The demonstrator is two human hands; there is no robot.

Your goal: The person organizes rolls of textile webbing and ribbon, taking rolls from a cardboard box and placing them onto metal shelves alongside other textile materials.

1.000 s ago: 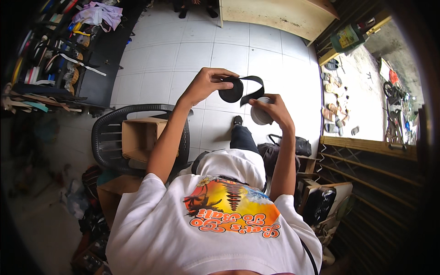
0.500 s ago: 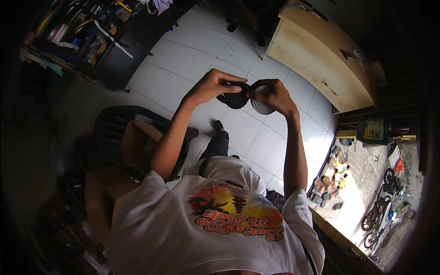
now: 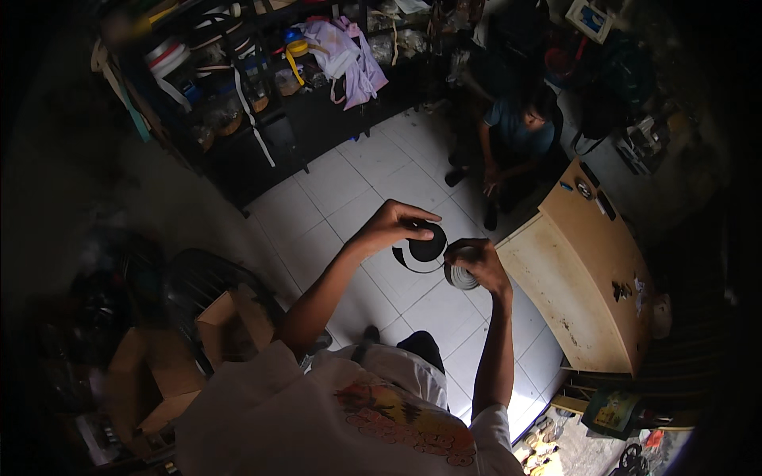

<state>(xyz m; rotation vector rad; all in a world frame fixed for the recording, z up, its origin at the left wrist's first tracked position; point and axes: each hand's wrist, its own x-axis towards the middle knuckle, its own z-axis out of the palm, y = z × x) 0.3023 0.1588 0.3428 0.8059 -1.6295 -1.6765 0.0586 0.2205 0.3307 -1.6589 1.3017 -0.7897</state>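
Observation:
Held out over the tiled floor, my left hand (image 3: 394, 228) pinches a roll of black strap (image 3: 429, 246) from above, thumb across its face. A loose loop of the black strip (image 3: 406, 263) curves below and left of that roll, its end running toward my right fingers. My right hand (image 3: 484, 268) is closed on a roll of grey strap (image 3: 459, 276), whose coiled rings show under the fingers. The two rolls are close side by side. Whether my right fingertips also grip the black strip cannot be made out.
A wooden desk (image 3: 548, 278) stands at the right, with a seated person (image 3: 517, 131) beyond it. Along the far left runs a dark rack (image 3: 270, 135) with strap rolls and a lavender bag (image 3: 361, 63). Cardboard boxes (image 3: 155, 381) and a black chair (image 3: 186, 278) are at left.
The view has swung, bringing the seated person and more of the rack into sight. The black strip now hangs in a wider loop off its roll. Both hands keep their rolls.

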